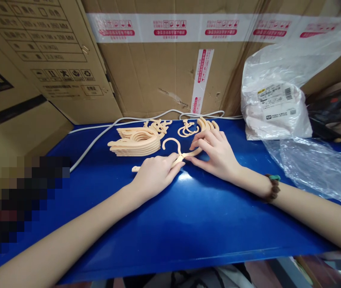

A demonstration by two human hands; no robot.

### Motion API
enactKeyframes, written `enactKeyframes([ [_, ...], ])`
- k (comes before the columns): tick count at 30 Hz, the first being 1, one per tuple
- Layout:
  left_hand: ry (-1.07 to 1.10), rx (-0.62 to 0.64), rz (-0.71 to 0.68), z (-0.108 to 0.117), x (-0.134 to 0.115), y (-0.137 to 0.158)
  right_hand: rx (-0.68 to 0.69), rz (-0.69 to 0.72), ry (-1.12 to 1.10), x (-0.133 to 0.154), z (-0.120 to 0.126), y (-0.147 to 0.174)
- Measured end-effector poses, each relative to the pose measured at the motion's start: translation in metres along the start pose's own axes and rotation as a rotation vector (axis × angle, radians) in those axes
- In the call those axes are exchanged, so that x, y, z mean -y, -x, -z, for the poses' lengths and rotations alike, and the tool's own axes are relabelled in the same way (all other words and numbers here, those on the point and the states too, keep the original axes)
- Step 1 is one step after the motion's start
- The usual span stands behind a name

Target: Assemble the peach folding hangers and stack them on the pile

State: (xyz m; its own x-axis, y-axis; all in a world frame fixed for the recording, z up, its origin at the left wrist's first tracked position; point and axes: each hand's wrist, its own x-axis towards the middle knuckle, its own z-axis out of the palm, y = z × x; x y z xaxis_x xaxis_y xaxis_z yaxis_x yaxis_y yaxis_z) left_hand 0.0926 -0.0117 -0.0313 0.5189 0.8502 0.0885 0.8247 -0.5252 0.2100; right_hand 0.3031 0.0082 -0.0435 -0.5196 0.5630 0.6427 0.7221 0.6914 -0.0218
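Observation:
A cream plastic clothes hanger point(182, 155) lies low over the blue table, its hook pointing away from me. My left hand point(154, 173) is closed around its left arm, whose end sticks out past the knuckles. With thumb and fingers, my right hand point(217, 155) grips the right arm near the centre joint; those fingers hide part of it. Left of the hook sits a neat stack of cream hanger arms point(137, 149). Loose cream hooks point(159, 127) lie behind that stack, with more hooks point(188, 129) further right. Several curved cream pieces point(208, 123) stand just behind my right hand.
Cardboard boxes point(158, 72) wall off the back and left of the blue table point(170, 232). A grey cable point(95, 142) runs along the rear. At right are a white plastic bag point(274, 108), clear plastic film point(323, 168) and dark items point(335, 108).

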Motion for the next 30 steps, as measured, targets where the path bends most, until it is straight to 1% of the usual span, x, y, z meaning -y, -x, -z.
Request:
enactKeyframes([
  [4, -0.017, 0.006, -0.004, 0.0008, -0.0001, 0.0007, -0.047, 0.075, 0.066, 0.0002, 0.0007, 0.0010],
  [6, -0.021, 0.007, -0.003, 0.0013, -0.0002, 0.0009, -0.033, 0.106, 0.076, -0.0001, 0.0008, 0.0010],
  [9, -0.024, 0.006, -0.003, 0.0014, 0.0003, 0.0002, -0.006, 0.118, 0.068, -0.0009, 0.0006, 0.0007],
  [15, -0.024, 0.012, 0.001, 0.0013, 0.0011, -0.0007, 0.043, 0.103, 0.017, -0.0010, 0.0003, -0.0001],
  [19, -0.019, 0.022, -0.002, 0.0025, 0.0006, 0.0003, 0.068, 0.052, -0.068, 0.0004, -0.0005, 0.0003],
  [30, -0.040, 0.031, -0.007, 0.0024, 0.0016, 0.0006, 0.082, -0.013, -0.173, -0.0017, -0.0040, 0.0026],
])
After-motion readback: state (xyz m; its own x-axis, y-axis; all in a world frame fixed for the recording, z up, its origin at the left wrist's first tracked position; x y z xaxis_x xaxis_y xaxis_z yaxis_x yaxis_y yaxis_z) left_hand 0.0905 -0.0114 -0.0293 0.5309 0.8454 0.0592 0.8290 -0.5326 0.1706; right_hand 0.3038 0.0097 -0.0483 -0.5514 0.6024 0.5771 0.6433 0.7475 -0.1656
